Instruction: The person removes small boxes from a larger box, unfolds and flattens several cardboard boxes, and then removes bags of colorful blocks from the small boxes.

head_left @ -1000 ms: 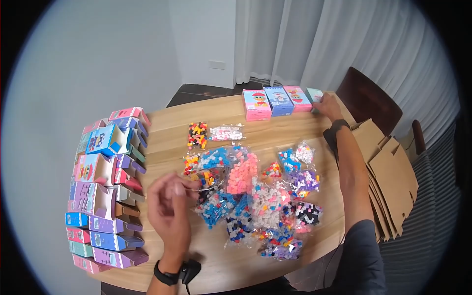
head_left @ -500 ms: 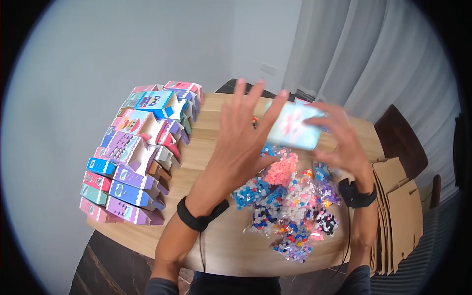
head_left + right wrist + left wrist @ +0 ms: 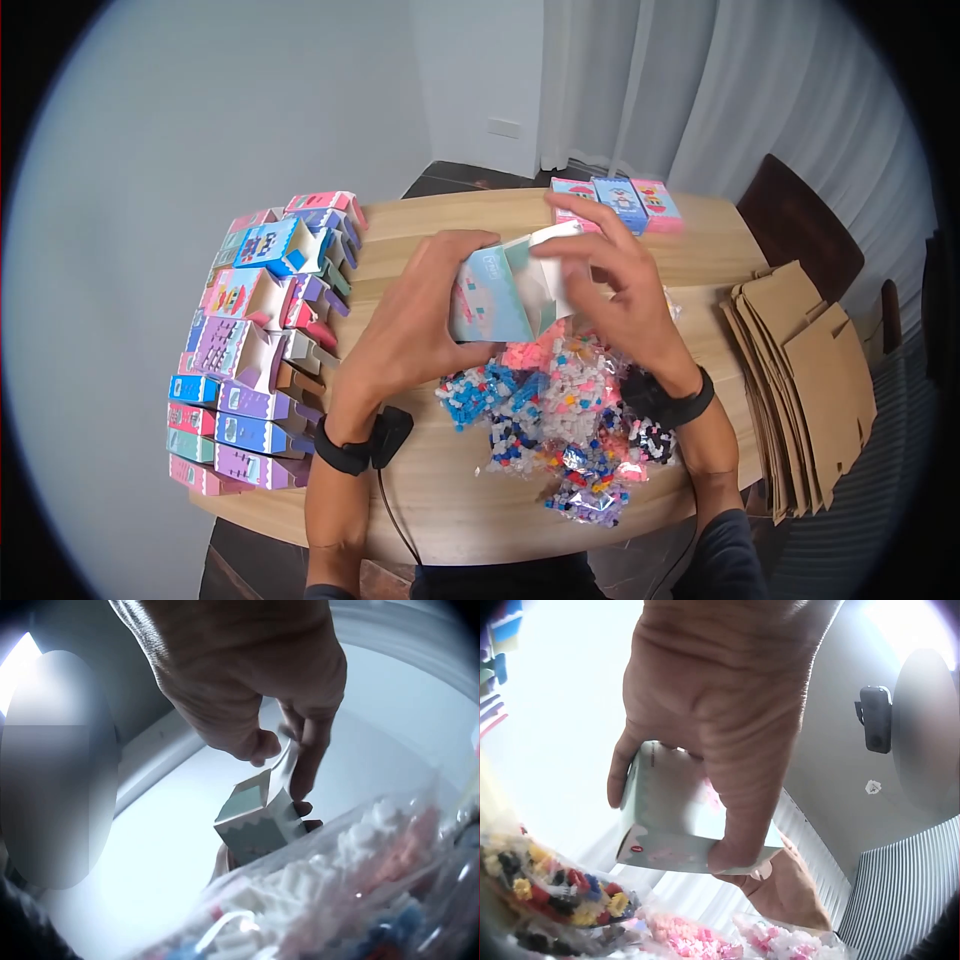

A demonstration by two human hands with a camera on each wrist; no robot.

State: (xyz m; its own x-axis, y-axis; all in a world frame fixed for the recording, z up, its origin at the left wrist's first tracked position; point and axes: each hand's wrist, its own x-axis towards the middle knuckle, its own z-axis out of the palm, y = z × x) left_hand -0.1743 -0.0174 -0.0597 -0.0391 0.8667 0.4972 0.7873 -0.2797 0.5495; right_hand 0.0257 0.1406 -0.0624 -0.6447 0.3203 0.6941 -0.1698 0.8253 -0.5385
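My left hand (image 3: pixel 410 310) grips a small mint-green cardboard box (image 3: pixel 488 300) above the table, thumb below and fingers over the far side. The box's end faces right and stands open, showing a pale inside. At that end my right hand (image 3: pixel 625 295) has its thumb and fingers around the raised white flap (image 3: pixel 282 774). In the left wrist view, the left thumb presses the box's lower edge. Beneath both hands lies a heap of clear bags (image 3: pixel 575 400) filled with small coloured building bricks, partly hidden by the hands and box.
Opened, tipped boxes (image 3: pixel 240 345) line the table's left side in rows. Pink and blue boxes (image 3: pixel 620 205) stand at the back edge. Flat brown cardboard (image 3: pixel 830 400) leans at the right, near a dark chair (image 3: pixel 800 230). Cords run from both wrist cameras.
My right hand has brought the mint-green box from the back right over the bags. The left hand has taken hold of it, and its right end has come open.
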